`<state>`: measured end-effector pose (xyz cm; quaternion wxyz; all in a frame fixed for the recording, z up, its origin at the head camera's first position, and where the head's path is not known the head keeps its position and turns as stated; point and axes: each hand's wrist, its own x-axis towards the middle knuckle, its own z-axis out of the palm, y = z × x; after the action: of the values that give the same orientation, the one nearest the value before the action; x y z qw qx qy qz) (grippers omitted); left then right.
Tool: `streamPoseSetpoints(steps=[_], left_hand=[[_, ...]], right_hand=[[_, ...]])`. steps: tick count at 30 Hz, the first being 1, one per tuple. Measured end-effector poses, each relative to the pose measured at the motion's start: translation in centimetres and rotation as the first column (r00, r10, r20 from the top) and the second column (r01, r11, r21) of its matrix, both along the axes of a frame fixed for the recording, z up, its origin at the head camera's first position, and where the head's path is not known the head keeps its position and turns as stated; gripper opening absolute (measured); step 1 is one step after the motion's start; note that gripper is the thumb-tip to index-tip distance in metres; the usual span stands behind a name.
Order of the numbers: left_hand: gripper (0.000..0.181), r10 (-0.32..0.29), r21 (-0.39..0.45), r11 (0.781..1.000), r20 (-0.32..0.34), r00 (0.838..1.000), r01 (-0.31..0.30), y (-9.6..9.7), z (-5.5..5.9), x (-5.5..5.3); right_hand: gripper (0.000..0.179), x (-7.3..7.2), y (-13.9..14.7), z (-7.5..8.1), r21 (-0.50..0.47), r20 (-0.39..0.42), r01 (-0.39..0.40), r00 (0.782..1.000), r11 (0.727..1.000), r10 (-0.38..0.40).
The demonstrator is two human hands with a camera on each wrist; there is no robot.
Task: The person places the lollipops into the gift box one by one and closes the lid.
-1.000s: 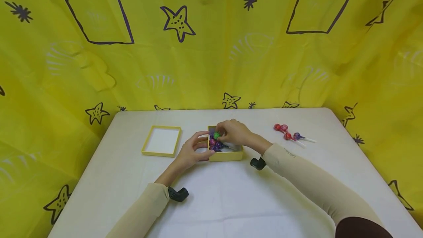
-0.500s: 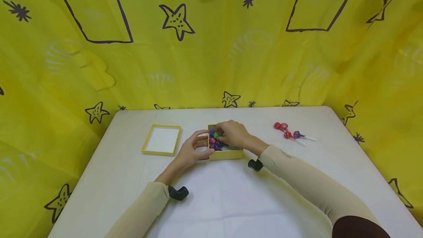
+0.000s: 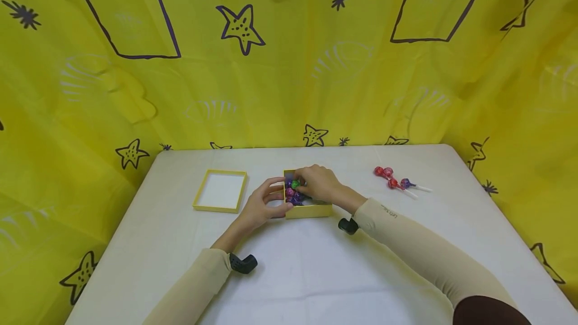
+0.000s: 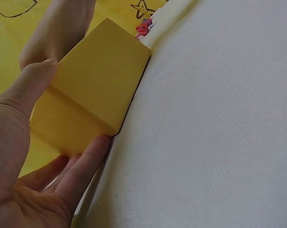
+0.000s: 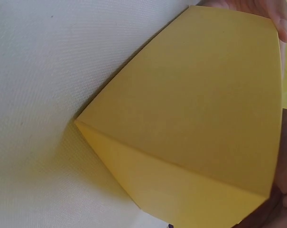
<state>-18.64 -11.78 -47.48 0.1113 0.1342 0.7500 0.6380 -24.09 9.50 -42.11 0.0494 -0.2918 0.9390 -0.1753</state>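
Lollipops are bunched at the left end of our yellow box [image 3: 311, 211], which sits mid-table between the two hands. We see the left hand [image 3: 264, 204] gripping that end, thumb by the near corner, fingers spread along the end wall. Over to the right hand [image 3: 321, 183]: it dips inside, narrow, thumb and forefinger pinching the green lollipop [image 3: 295, 184] just beside the pink lollipop [image 3: 290, 192] and purple lollipops [image 3: 297, 198].

And there's writing! On the right sleeve [image 3: 406, 239] we catch small dark lettering [image 3: 389, 211] that seems to begin "Let's"; the rest is too small for us to read. Any print on the wrappers is too small as well.

Left of the box, we have the yellow-rimmed lid [image 3: 221, 190], white inside facing up. Well off to the right, two red lollipops [image 3: 393, 183], one pink, one purple lie together on the white table [image 3: 289, 275]. Behind, starfish outlines dot the yellow cloth [image 3: 280, 79].
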Motion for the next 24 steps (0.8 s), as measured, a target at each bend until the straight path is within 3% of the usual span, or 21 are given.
streamPoseSetpoints(steps=[10,24], left_hand=[[0.074,-0.003,0.000,1.000,0.005,1.000,0.003,-0.1,0.0,0.0],[0.073,0.002,-0.009,1.000,-0.007,1.000,-0.002,-0.2,-0.1,0.0]], right_hand=[[0.030,0.0,0.0,0.2,-0.014,0.021,-0.002,1.000,1.000,0.003],[0.036,-0.2,1.0,1.4,-0.041,0.070,-0.097,0.993,0.994,0.100]])
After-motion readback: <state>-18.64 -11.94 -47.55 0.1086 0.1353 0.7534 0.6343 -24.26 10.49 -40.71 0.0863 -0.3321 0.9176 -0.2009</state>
